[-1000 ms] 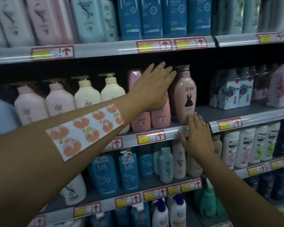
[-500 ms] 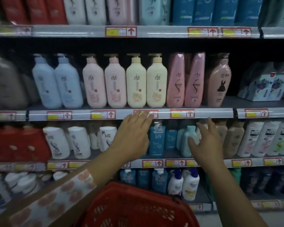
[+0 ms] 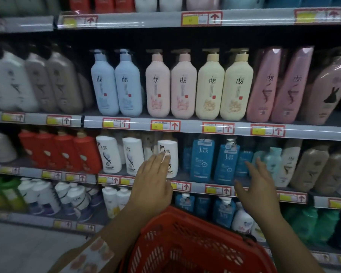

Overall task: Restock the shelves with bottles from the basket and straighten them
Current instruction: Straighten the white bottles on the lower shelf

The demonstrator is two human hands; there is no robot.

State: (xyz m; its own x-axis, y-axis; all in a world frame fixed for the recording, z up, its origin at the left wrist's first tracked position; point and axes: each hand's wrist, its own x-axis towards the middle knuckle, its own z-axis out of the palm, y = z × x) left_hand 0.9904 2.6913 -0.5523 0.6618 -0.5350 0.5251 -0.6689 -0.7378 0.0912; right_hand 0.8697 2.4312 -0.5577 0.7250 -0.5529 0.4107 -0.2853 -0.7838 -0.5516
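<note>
Straightening underway: left hand (image 3: 152, 184) touches the white bottle (image 3: 168, 158) at the shelf's front edge (image 3: 185, 187), grip open; right hand (image 3: 258, 186) is open, empty; next, square it up.

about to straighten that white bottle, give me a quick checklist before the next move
1. Left hand free to take it: ok, fingers straight.
2. Right hand free: ok, open, holding nothing.
3. White bottle reachable: ok, at the shelf front by the left fingertips.
4. White bottle straight: not ok, turned unlike its neighbours.
5. Stock left in red basket: cannot tell.
</note>
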